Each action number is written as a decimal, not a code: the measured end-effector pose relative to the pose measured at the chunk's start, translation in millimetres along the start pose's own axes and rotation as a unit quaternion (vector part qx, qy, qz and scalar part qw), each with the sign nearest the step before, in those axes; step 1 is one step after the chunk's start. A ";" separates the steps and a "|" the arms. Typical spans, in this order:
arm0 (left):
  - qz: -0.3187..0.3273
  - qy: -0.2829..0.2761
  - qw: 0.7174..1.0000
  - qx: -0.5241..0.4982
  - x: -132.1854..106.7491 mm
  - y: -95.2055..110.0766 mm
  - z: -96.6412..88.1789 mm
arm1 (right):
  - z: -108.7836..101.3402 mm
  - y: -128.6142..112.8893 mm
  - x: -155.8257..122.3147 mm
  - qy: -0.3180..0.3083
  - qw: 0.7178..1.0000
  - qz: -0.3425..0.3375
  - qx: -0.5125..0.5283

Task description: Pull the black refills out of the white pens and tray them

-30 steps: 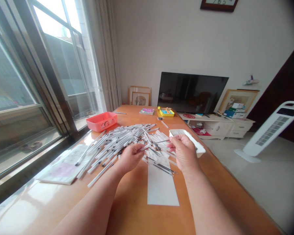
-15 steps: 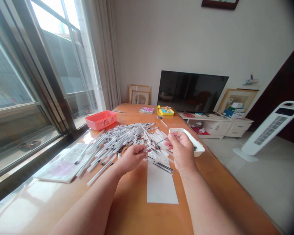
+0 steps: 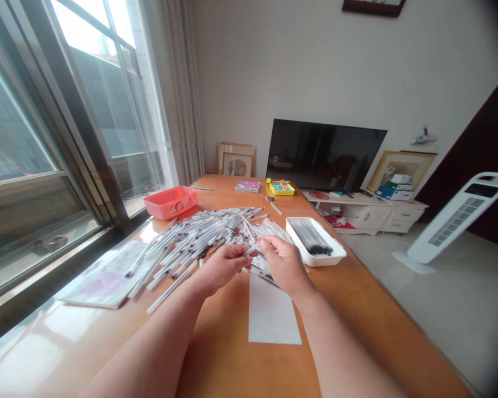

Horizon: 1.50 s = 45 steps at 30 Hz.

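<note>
My left hand (image 3: pixel 222 266) pinches a white pen barrel at its end, just in front of a big heap of white pen barrels (image 3: pixel 199 235) on the orange table (image 3: pixel 216 354). My right hand (image 3: pixel 283 265) is close beside it, fingers curled and pinched on the thin refill that goes into that barrel; the two hands almost touch. A white tray (image 3: pixel 315 242) with several dark refills lies just right of my right hand. A white paper strip (image 3: pixel 273 315) lies under my wrists.
A pink basket (image 3: pixel 171 202) stands at the table's left side by the window. A printed sheet (image 3: pixel 108 273) lies at the left edge. Small books and a yellow box (image 3: pixel 281 188) sit at the far end. A TV, a low cabinet and a tower fan (image 3: pixel 452 224) stand beyond.
My right hand has moved left toward my left hand, uncovering the white tray. The thin refill that stuck out between the hands is now mostly hidden between them.
</note>
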<state>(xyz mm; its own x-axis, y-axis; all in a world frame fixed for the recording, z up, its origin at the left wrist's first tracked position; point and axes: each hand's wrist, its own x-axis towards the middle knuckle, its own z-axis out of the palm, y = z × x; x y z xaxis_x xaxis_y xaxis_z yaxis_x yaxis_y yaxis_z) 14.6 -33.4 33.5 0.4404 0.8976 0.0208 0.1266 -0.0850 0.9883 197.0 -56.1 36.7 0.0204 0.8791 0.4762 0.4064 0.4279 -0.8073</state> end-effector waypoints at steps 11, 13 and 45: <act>-0.015 0.021 0.999 -0.025 1.4 -0.1 -0.6 | 0.1 7.0 0.5 -0.074 0.969 -0.105 -0.212; -0.016 0.022 0.999 -0.032 0.9 1.2 0.5 | 0.1 7.0 0.7 -0.079 0.964 -0.111 -0.227; -0.018 0.076 0.990 -0.113 12.0 -18.4 -9.9 | 6.8 67.0 19.9 -0.083 0.898 0.058 -0.429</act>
<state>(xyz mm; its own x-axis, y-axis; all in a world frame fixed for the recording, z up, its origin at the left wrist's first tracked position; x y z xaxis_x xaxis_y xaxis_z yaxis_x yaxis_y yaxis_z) 8.7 -16.8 17.1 0.2985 0.9543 -0.0101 -0.0705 0.0325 0.9970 218.4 -8.5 -10.3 0.0015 0.9569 0.2903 0.9655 0.0741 -0.2495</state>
